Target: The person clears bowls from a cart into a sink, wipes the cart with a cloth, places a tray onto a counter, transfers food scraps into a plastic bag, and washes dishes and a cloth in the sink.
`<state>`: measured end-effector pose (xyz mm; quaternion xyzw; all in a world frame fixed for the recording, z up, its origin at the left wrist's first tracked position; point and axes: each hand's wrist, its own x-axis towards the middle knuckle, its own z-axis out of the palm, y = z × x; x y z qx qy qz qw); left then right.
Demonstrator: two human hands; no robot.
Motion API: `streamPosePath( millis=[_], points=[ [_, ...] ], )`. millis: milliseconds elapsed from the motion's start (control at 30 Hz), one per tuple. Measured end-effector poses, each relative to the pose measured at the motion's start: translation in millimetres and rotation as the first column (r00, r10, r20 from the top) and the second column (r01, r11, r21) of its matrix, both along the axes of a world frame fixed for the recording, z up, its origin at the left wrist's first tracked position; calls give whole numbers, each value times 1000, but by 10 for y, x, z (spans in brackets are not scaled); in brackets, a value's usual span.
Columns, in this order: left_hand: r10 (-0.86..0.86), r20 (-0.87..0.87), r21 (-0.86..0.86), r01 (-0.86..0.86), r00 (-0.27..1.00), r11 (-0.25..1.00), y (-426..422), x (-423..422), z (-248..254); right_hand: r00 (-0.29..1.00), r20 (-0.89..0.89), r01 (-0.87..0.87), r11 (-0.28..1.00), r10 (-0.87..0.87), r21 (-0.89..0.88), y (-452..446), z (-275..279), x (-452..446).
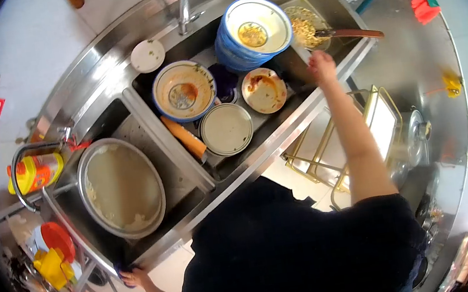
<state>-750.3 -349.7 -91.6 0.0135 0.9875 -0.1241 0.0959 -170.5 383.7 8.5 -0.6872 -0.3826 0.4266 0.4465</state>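
My right hand [322,66] reaches over the sink's front rim on the right, beside a basin of food scraps [306,23] with a brown-handled tool [354,33] in it. What its fingers hold, if anything, is too small to tell. At the sink's lower left corner, my left hand [135,277] grips a dark cloth-like thing [125,275]. A tall stack of blue-rimmed bowls [239,49] stands in the middle compartment, near a soiled bowl [173,104], a small stained dish [265,100] and a pale plate [226,129]. The left compartment holds a large basin of cloudy water [122,186].
A faucet [184,12] rises behind the middle compartment. A yellow bottle [38,171] stands left of the sink. On the back ledge sits a small white dish [147,56]. A gold wire rack [355,137] is below my right forearm, near a glass lid [417,130].
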Motion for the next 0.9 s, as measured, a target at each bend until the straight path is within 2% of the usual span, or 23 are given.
streamPosePath(
  millis=[33, 67, 100, 133, 167, 200, 233, 300, 367, 433, 533, 600, 633, 733, 800, 833, 867, 900],
  points=[
    [-18, -15, -3, 18, 1000, 1000, -21, -25, -21, 966, 217, -145, 989, 139, 11, -49, -46, -96],
    [-36, -27, 0, 36, 999, 999, -25, -52, -52, 866, 426, -288, 957, 261, -1, -142, -78, -169],
    [-29, -31, -13, 29, 999, 999, -24, -37, -56, 704, 615, -421, 906, 355, -41, -252, -84, -229],
    [-42, -92, 8, 43, 995, 999, -61, -41, -102, 584, 590, -532, 812, 558, -242, -448, -102, -480],
    [-56, -152, 28, 61, 987, 998, -134, -95, -206, 389, 570, -613, 665, 724, -426, -549, -479, -544],
    [-69, -213, 46, 81, 975, 996, -177, -104, -272, 209, 634, -631, 598, 744, -494, -720, -772, -721],
    [-43, -195, 55, 55, 980, 997, -146, -99, -241, 24, 680, -637, 536, 733, -555, -891, -1060, -900],
    [-31, -155, 23, 35, 987, 999, -133, -107, -236, 70, 559, -627, 472, 826, -620, -1055, -1096, -1268],
    [-2, -79, -52, -2, 997, 999, -174, -197, -251, 70, 627, -640, 517, 776, -568, -1074, -1386, -1350],
    [-15, -120, -8, 14, 993, 1000, -204, -156, -270, 86, 689, -614, 582, 720, -533, -1127, -1450, -1468],
    [-13, -120, 25, 16, 993, 1000, -144, -80, -230, 204, 665, -571, 639, 719, -516, -1137, -1467, -1482],
    [27, -92, 47, -23, 995, 999, -19, 5, -122, 211, 622, -581, 608, 754, -540, -1115, -1442, -1380],
    [-17, -114, 54, 23, 993, 998, -30, 2, -139, 212, 598, -589, 589, 773, -553, -1111, -1414, -1330],
    [-129, -203, 91, 150, 971, 984, -97, 58, -175, 317, 346, -578, 469, 883, -668, -1138, -1135, -1289],
    [-174, -298, 143, 224, 939, 964, -92, 117, -217, 503, 284, -480, 536, 817, -694, -1212, -635, -1352],
    [-208, -368, 146, 278, 906, 950, -91, 131, -246, 537, 276, -513, 568, 797, -643, -1174, -727, -1158],
    [-184, -367, 155, 255, 912, 954, -25, 163, -187, 574, 266, -540, 603, 774, -587, -1133, -798, -967],
    [-159, -366, 168, 233, 917, 958, 97, 228, -83, 598, 250, -564, 622, 761, -543, -1138, -577, -945]
  ],
)
